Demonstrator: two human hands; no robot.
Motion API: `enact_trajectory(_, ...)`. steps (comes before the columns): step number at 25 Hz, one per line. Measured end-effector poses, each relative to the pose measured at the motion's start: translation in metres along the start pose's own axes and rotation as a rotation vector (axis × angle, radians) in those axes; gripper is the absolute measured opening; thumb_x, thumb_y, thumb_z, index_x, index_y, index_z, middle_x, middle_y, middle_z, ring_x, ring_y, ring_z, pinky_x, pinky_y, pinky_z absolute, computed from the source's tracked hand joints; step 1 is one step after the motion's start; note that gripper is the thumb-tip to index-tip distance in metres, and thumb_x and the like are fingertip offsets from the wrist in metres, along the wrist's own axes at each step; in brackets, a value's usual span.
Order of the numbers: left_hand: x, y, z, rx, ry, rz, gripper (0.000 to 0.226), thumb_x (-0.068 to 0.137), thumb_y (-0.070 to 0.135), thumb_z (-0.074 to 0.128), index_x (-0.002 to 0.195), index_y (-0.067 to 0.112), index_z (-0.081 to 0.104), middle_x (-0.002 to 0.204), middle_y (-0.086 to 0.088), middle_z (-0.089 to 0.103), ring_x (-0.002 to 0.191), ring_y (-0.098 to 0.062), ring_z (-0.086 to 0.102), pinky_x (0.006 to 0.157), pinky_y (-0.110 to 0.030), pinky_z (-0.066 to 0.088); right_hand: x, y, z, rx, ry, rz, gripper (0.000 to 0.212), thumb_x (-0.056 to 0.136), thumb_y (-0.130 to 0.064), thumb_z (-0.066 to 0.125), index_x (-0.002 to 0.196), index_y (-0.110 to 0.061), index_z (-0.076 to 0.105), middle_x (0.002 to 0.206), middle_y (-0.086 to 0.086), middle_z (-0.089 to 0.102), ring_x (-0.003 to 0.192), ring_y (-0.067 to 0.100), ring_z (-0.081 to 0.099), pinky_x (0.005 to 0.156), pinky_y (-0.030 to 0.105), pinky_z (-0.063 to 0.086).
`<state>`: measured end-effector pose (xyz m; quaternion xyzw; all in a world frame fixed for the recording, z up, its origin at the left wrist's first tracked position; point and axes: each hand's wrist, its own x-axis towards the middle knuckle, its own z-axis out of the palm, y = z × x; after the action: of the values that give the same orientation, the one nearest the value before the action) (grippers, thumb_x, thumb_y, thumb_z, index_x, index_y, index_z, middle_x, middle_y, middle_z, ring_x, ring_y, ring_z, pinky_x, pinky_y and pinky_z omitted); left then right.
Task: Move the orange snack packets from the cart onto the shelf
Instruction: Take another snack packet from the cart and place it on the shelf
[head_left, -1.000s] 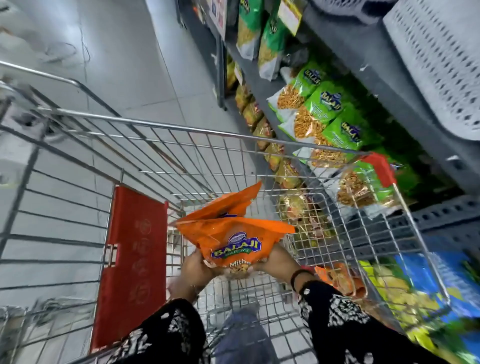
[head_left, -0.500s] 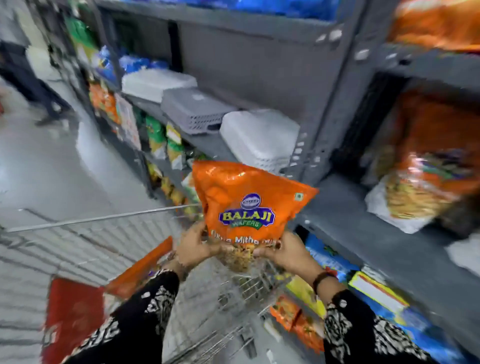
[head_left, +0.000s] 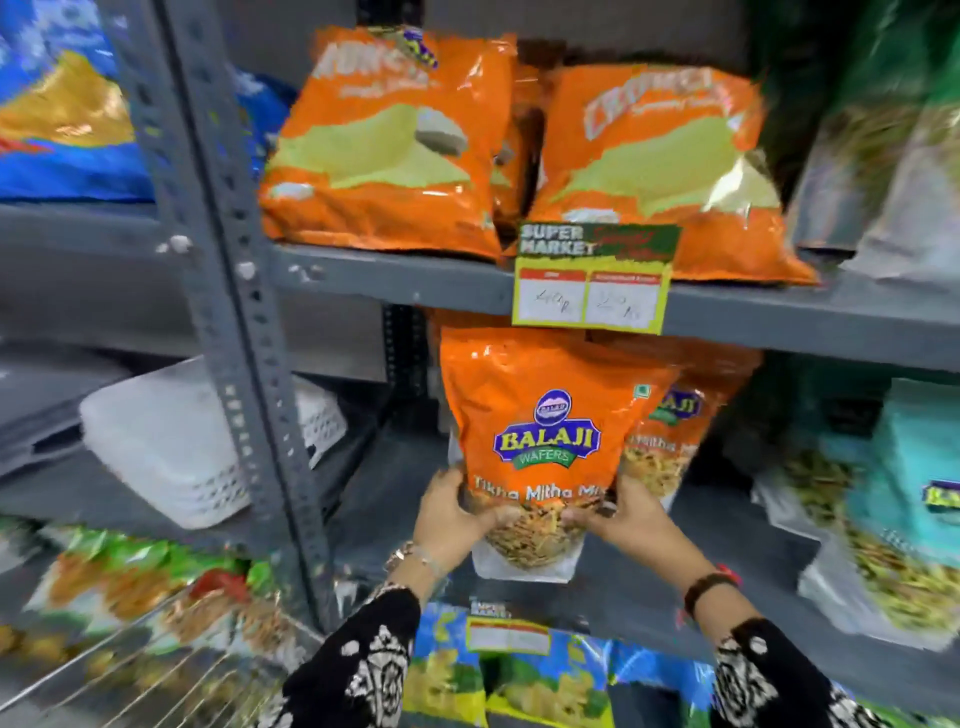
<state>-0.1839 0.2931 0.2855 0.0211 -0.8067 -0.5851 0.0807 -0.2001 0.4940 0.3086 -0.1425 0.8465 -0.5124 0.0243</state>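
An orange Balaji snack packet (head_left: 545, 415) stands upright at the front of the grey middle shelf (head_left: 395, 499). My left hand (head_left: 457, 514) grips its lower left corner and my right hand (head_left: 623, 519) grips its lower right corner. Whether its base rests on the shelf board I cannot tell. Behind it and to the right, a matching orange Balaji packet (head_left: 675, 421) stands on the same shelf. A strip of the wire cart (head_left: 171, 670) shows at the bottom left, blurred; no orange packets are visible in it.
Two large orange chip bags (head_left: 384, 156) lie on the shelf above, over a yellow price tag (head_left: 592, 291). A grey perforated upright (head_left: 228, 312) stands left of my hands. White plastic baskets (head_left: 171, 441) sit left; teal packets (head_left: 909, 493) right; blue-yellow packets (head_left: 519, 675) below.
Both hands lifted the orange packet out of the cart and carried it up and rightward to the middle shelf. My view swung from the cart to the shelf front.
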Motion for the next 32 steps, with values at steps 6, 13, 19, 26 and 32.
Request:
enact_trajectory(6, 0.04, -0.027, 0.055, -0.025, -0.178, -0.046, 0.084, 0.049, 0.043, 0.08, 0.119, 0.01, 0.046, 0.127, -0.015, 0.051, 0.119, -0.029, 0.047, 0.103, -0.049, 0.04, 0.021, 0.051, -0.016, 0.044, 0.029, 0.12, 0.065, 0.073, -0.005, 0.07, 0.117, -0.03, 0.029, 0.112, -0.008, 0.054, 0.112, 0.017, 0.052, 0.097, 0.035, 0.042)
enact_trajectory(13, 0.045, -0.028, 0.06, 0.055, -0.217, 0.003, 0.13, 0.023, 0.087, 0.053, 0.127, 0.011, 0.037, 0.131, -0.014, 0.043, 0.124, -0.026, 0.04, 0.106, -0.044, 0.036, 0.019, 0.071, -0.014, 0.146, 0.027, 0.19, 0.065, 0.077, -0.019, 0.067, 0.121, -0.038, 0.022, 0.113, -0.018, 0.048, 0.108, 0.007, 0.047, 0.093, 0.029, 0.038)
enact_trajectory(19, 0.019, -0.042, 0.057, -0.024, -0.073, -0.024, 0.082, 0.072, 0.023, 0.072, 0.138, 0.018, 0.023, 0.144, -0.008, 0.035, 0.132, -0.024, 0.034, 0.109, -0.047, 0.034, -0.013, 0.069, 0.01, 0.083, 0.343, 0.127, 0.071, 0.075, -0.031, 0.07, 0.131, -0.022, 0.027, 0.124, -0.01, 0.041, 0.116, 0.008, 0.038, 0.097, 0.032, 0.034)
enact_trajectory(26, -0.095, -0.113, -0.06, -0.018, 0.32, -0.166, 0.052, 0.073, -0.004, 0.066, 0.122, 0.003, 0.048, 0.126, -0.022, 0.053, 0.108, -0.019, 0.059, 0.093, -0.04, 0.05, -0.06, 0.043, 0.116, -0.104, 0.33, -0.16, 0.039, 0.078, -0.009, 0.066, 0.11, -0.017, 0.047, 0.105, 0.0, 0.049, 0.101, 0.021, 0.052, 0.084, 0.014, 0.04)
enact_trajectory(32, -0.243, -0.189, -0.187, 0.13, 0.613, -0.513, 0.059, 0.073, 0.004, 0.069, 0.126, 0.01, 0.044, 0.133, -0.009, 0.049, 0.119, -0.023, 0.047, 0.097, -0.033, 0.041, -0.052, -0.006, 0.269, -0.22, -0.408, -0.27, 0.049, 0.078, -0.017, 0.067, 0.121, -0.01, 0.046, 0.126, 0.01, 0.052, 0.119, 0.023, 0.048, 0.097, 0.023, 0.03)
